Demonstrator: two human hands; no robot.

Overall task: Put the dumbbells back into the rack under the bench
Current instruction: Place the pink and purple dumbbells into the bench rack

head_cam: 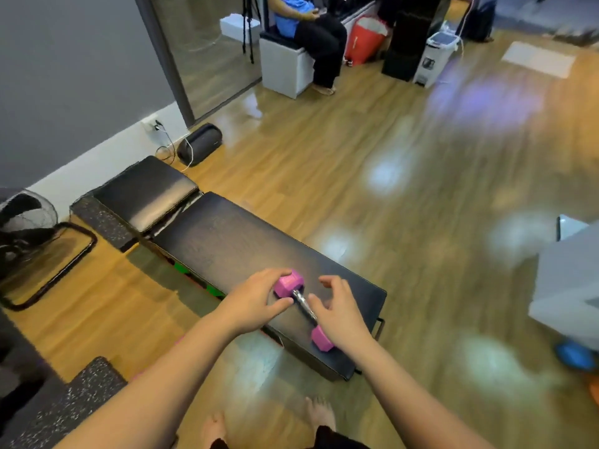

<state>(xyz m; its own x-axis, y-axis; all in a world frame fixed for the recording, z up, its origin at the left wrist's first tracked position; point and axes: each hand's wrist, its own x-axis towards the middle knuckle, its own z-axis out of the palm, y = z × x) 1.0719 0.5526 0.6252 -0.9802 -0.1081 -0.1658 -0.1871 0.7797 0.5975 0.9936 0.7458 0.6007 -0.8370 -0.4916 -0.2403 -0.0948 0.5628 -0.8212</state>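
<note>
Dumbbell [304, 306]: one pink dumbbell lies flat on my desk, near its end closest to me, its chrome bar running from 11 o'clock to 5 o'clock.
Desk [227, 241]: a black padded bench, stretching away from me toward 10 o'clock, with a second pad at its far end.
My left grip [256, 294]: my left hand lies over the far pink head, fingers curved round it and thumb against its near side; it touches the head, but I cannot tell whether it clamps it.
My right grip [340, 311]: my right hand hovers over the bar and the near head, fingers spread apart and loosely bent, holding nothing.
Rack: under the desk's left edge I see only dark shadow with green [214, 290] bits showing; what these are, and what the rack holds, I cannot tell.
My feet [319, 413]: bare, on the wood floor at 6 o'clock.
Speaker [199, 144]: black, on the floor by the wall at 11 o'clock, past the desk.
Fan [24, 215]: at 9 o'clock, beside a dark metal frame.
Person [311, 30]: seated on a white box at 12 o'clock, far off.
</note>
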